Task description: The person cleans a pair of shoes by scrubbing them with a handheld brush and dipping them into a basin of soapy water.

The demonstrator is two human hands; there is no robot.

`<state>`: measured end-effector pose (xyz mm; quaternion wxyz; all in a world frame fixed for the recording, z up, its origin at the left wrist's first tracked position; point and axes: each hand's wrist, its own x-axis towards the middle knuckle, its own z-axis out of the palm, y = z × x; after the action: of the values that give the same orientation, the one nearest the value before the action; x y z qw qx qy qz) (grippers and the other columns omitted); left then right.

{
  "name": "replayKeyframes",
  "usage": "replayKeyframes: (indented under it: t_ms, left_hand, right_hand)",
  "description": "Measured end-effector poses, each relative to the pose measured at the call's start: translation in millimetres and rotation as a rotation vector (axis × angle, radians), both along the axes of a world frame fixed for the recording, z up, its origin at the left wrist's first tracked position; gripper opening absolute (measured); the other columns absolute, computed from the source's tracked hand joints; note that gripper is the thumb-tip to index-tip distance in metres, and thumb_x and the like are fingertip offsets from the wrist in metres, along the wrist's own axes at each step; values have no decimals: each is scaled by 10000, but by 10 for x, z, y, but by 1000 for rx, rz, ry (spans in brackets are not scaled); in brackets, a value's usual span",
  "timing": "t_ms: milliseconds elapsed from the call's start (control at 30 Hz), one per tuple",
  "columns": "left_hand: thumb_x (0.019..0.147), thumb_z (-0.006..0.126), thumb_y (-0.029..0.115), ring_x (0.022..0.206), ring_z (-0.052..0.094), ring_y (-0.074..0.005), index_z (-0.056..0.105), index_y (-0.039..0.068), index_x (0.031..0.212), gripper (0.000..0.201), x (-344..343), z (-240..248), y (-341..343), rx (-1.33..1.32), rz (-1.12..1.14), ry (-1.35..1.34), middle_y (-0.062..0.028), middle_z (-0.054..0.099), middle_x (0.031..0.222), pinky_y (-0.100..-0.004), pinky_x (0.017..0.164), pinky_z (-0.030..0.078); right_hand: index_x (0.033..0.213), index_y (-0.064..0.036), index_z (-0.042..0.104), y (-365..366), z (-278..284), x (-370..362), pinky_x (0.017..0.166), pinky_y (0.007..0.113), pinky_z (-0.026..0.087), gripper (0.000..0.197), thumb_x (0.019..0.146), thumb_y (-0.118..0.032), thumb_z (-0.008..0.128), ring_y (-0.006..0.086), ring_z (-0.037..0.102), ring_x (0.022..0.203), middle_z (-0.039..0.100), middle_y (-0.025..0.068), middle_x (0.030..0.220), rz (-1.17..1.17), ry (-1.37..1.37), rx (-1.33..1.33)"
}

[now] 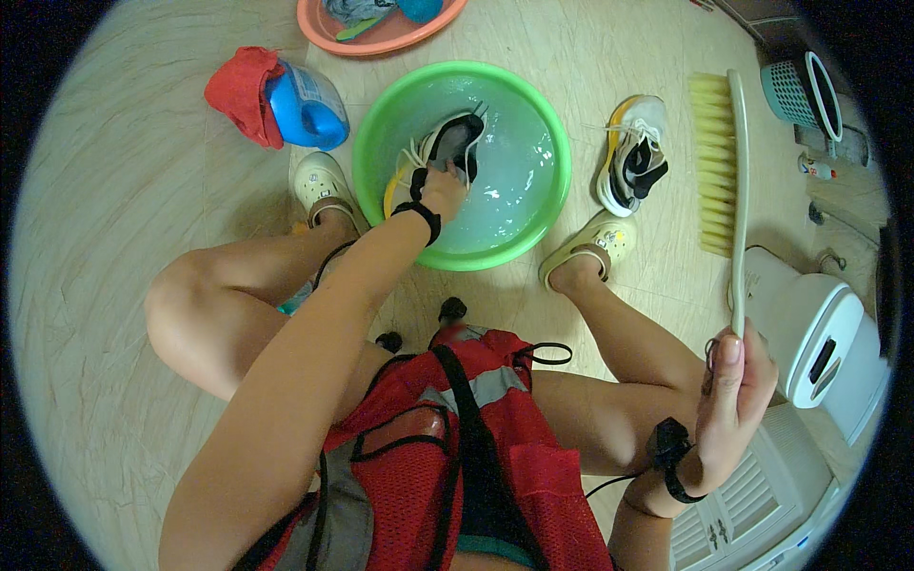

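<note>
My left hand (442, 193) reaches down into a green basin (559, 176) of cloudy, bluish water. Its fingers close on a white, black and yellow sneaker (455, 143) with pale laces, near the shoe's opening; part of the fingers is hidden inside. At the right, my right hand (735, 385) grips the handle end of a long scrub brush (719, 171). The brush is held up, its pale yellow bristles facing left, apart from the basin. A matching sneaker (633, 157) lies on the floor between the basin and the brush.
Beyond the basin's left side stands a blue bottle (309, 107) with a red cloth (248, 90) draped over it. An orange basin (381, 40) holding several items is at the far edge. To the right are a teal basket (792, 93) and a white lidded bin (809, 324).
</note>
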<state>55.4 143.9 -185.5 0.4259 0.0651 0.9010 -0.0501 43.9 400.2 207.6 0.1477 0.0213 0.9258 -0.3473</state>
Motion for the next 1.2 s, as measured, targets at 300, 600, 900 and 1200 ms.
replayKeyframes:
  t_ms: [300,600,900,1200]
  left_hand:
    - [835,441,138,956,566,-367,450,-122,1136,398,175,-354,59,184,65,445,-275,563,1052,-450,859,414]
    - [842,439,115,724,621,-320,455,-106,1123,358,128,9,-89,225,-368,476,-226,609,803,-480,897,393]
    - [722,599,239,1206,376,-279,621,94,975,292,528,633,-324,193,-314,852,-131,493,1192,-641,987,239]
    - [493,829,140,1175,372,-412,286,216,1387,1049,926,759,-309,260,574,811,-252,190,1406,-511,899,381]
  right_hand:
    - [685,17,463,-95,38,-35,466,266,303,396,915,-305,486,103,392,515,442,44,554,-20,-70,12]
    - [816,23,528,-149,-725,-204,572,429,436,287,890,-251,487,388,571,616,567,235,640,430,-172,372]
    - [956,-58,524,-737,-1574,-578,588,469,496,198,837,-216,537,355,627,700,629,178,733,1077,129,527]
    - [909,-88,653,-1365,-2054,-981,703,407,528,186,758,-112,547,307,648,827,655,158,878,1302,166,762]
